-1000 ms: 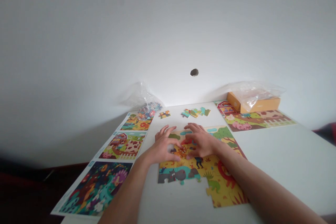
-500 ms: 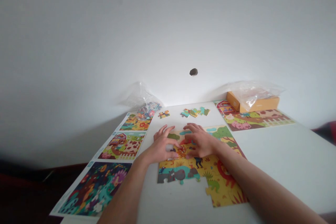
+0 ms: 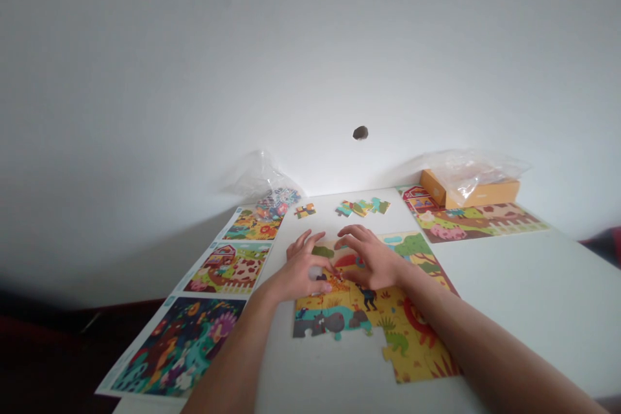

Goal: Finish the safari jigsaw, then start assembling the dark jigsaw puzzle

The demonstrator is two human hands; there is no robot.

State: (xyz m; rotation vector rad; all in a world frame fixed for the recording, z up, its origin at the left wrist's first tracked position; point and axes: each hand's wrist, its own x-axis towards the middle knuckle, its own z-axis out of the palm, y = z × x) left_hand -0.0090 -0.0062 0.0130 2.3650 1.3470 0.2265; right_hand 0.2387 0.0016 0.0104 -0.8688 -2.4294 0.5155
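A partly assembled colourful animal puzzle (image 3: 388, 330) lies on the white table (image 3: 524, 297) in front of me. My left hand (image 3: 301, 268) rests on the puzzle's upper left part, fingers spread, thumb pressing beside an orange piece (image 3: 336, 283). My right hand (image 3: 371, 260) hovers just right of it over the same spot, fingers spread and slightly lifted, touching the puzzle near that piece. Neither hand grips anything that I can see.
Loose puzzle pieces (image 3: 363, 207) and one more (image 3: 305, 210) lie farther back. Three picture sheets (image 3: 228, 268) line the table's left edge. A clear bag of pieces (image 3: 272, 197) sits behind them. Another picture sheet (image 3: 475, 220), an orange box (image 3: 468, 191) and plastic wrap lie at the right rear.
My right hand has lifted its fingers a little off the puzzle. My left hand has stayed in place, its thumb drawn in slightly.
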